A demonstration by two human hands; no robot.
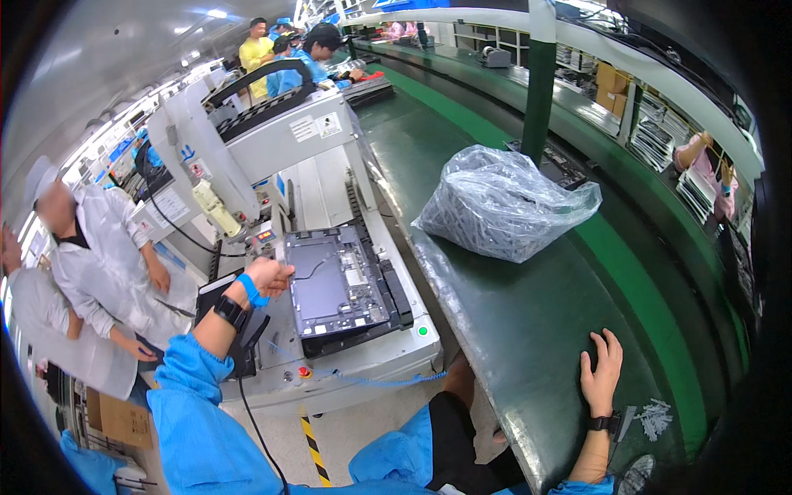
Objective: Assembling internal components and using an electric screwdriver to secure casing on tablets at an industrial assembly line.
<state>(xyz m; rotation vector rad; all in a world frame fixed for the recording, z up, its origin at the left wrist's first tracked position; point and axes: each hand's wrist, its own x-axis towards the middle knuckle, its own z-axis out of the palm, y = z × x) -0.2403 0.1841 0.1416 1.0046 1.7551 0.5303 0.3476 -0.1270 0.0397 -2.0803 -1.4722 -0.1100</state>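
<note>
My left hand (267,277) is closed on the left edge of an opened tablet (322,285), its thumb and fingers at the rim. The tablet's inside faces up, with a grey battery area on the left and a circuit board on the right. It lies slightly askew on a black fixture (394,290) of a white bench machine (396,342). A blue wrist strap (252,291) circles my left wrist. On the green table (511,330), my right hand (602,373) rests with its fingers stretched out, holding nothing. Beside its wrist lies a pile of small grey strips (656,419).
A clear plastic bag (511,202) full of small pieces sits on the table near a green post (540,99). The machine's gantry (280,136) rises behind the tablet. A red button (305,373) and a coiled blue cord (388,380) are at its front. People stand at left.
</note>
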